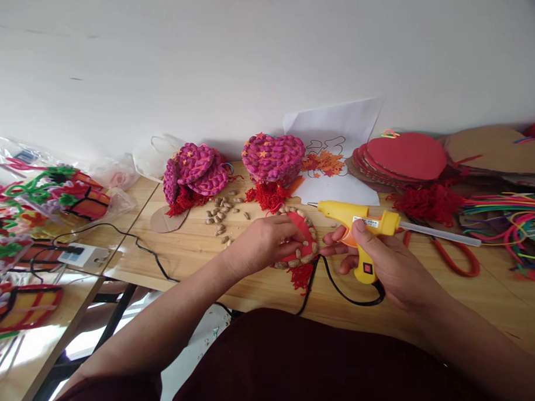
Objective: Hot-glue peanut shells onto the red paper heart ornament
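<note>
In my right hand [392, 263] is a yellow glue gun [344, 212], with a clear glue stick [442, 234] jutting from its back and its nozzle pointing left. My left hand [266, 241] reaches over a red heart-shaped board [298, 224], its fingertips pinched together near the middle. Anything between those fingertips is hidden or too small to name. Unshelled peanuts [307, 258] line the heart's rim, partly covered by my hand. Red fringe [300, 277] hangs below the heart. Loose peanuts [218, 213] lie on the table to the left.
Pink peanut-covered hearts [273, 157] stand by the wall. Behind the glue gun are orange stars [328, 163] on white paper [351, 192]. Stacked red hearts [407, 155] and red-handled scissors [456, 262] lie right. A black cord [335, 285] loops below; a power strip [83, 255] sits left.
</note>
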A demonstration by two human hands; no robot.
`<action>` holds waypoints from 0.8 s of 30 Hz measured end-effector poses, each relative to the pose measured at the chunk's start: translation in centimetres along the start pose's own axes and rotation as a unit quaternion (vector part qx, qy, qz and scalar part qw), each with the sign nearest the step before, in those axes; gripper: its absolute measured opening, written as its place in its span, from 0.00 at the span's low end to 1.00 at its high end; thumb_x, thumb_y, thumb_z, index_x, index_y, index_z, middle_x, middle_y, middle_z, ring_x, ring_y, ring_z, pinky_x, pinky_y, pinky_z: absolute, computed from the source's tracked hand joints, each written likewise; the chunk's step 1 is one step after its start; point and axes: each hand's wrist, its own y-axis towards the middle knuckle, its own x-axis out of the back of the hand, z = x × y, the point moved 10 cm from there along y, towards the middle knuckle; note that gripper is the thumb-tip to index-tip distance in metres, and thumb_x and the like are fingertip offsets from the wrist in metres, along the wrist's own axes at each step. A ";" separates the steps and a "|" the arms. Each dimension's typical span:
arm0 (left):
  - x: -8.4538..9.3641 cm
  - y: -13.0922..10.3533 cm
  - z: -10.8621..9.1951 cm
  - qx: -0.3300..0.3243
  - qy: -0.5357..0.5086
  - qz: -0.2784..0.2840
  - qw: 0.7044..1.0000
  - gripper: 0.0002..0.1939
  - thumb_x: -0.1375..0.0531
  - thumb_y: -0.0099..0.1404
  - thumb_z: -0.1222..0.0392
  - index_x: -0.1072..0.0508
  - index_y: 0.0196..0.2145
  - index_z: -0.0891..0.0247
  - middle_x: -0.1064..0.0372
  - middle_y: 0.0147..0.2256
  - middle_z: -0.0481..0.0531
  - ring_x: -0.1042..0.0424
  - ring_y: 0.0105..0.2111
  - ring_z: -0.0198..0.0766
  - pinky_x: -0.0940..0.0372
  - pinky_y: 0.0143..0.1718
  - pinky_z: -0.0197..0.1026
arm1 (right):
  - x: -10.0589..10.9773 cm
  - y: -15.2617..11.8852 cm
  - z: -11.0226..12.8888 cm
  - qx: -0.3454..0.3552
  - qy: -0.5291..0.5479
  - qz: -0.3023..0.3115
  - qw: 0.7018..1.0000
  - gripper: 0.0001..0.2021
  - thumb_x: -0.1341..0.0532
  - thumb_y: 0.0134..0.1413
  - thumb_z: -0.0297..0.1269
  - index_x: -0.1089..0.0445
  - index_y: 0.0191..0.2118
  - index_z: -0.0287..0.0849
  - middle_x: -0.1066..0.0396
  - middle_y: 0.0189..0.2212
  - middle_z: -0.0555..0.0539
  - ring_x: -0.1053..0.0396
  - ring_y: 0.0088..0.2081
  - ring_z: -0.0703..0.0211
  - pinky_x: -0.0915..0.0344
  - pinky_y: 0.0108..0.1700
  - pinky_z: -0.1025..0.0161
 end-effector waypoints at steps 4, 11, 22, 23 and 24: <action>-1.1 1.0 -1.2 -0.061 0.089 0.060 0.992 0.09 0.44 0.70 0.61 0.25 0.36 0.65 0.29 0.33 0.52 0.31 0.34 0.35 0.37 0.37 0.36 | 0.1 0.0 0.0 -0.006 -0.001 -0.010 1.000 0.16 0.42 0.58 0.56 0.27 0.34 0.50 0.23 0.44 0.44 0.23 0.44 0.43 0.28 0.24 0.60; -2.9 1.3 -1.4 -0.077 0.152 0.137 0.976 0.13 0.48 0.72 0.61 0.26 0.37 0.68 0.30 0.35 0.56 0.31 0.34 0.37 0.37 0.35 0.37 | 0.4 0.0 -0.3 -0.014 -0.020 -0.023 0.999 0.16 0.40 0.57 0.56 0.25 0.37 0.51 0.24 0.46 0.45 0.26 0.50 0.41 0.24 0.28 0.60; -3.7 2.0 -1.5 -0.044 0.169 0.179 0.968 0.11 0.45 0.70 0.62 0.24 0.38 0.70 0.29 0.34 0.57 0.29 0.33 0.39 0.35 0.35 0.39 | 0.2 -0.1 -0.8 -0.016 -0.027 -0.012 0.999 0.15 0.41 0.59 0.55 0.25 0.35 0.52 0.24 0.46 0.47 0.28 0.53 0.44 0.24 0.31 0.60; -3.8 2.0 -1.5 -0.040 0.174 0.185 0.966 0.11 0.45 0.70 0.62 0.24 0.39 0.70 0.29 0.34 0.57 0.29 0.33 0.39 0.35 0.35 0.39 | 0.2 -0.1 -0.8 -0.015 -0.030 -0.011 0.999 0.15 0.41 0.59 0.55 0.25 0.36 0.52 0.24 0.46 0.47 0.28 0.53 0.44 0.24 0.32 0.60; -4.0 2.0 -1.5 -0.037 0.180 0.192 0.964 0.11 0.45 0.70 0.62 0.24 0.39 0.70 0.29 0.34 0.57 0.29 0.32 0.39 0.34 0.34 0.39 | 0.1 -0.1 -0.8 -0.013 -0.030 -0.010 0.999 0.15 0.42 0.59 0.55 0.25 0.36 0.52 0.24 0.47 0.47 0.28 0.53 0.44 0.24 0.32 0.59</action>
